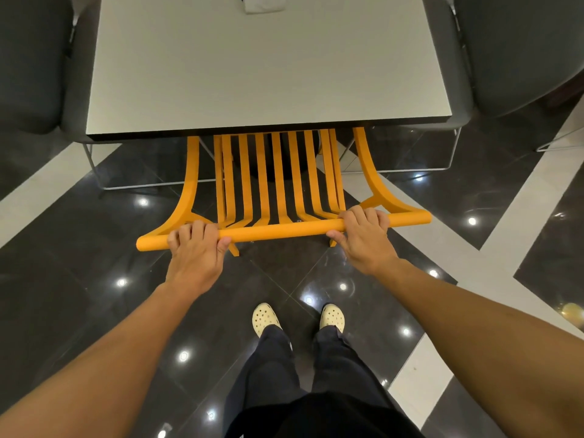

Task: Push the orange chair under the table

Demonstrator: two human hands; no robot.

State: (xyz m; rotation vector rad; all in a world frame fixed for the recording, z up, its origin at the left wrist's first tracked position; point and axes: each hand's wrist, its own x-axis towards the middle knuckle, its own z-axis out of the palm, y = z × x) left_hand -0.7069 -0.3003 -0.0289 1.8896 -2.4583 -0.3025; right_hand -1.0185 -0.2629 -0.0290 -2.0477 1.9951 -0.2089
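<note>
The orange chair (278, 230) has a slatted back and a round top rail, and stands right in front of me. Its seat is hidden beneath the grey table (259, 74); only the backrest, arm supports and rear leg tips show past the table's near edge. My left hand (197, 248) is wrapped around the left part of the top rail. My right hand (363, 233) grips the rail's right part, fingers curled over it and thumb below.
Dark grey upholstered chairs stand at the table's left (34, 64) and right (505, 52) sides, with thin metal leg frames on the floor. A white folded item (264, 3) lies at the table's far edge. The floor is glossy dark tile with white bands; my feet stand behind the chair.
</note>
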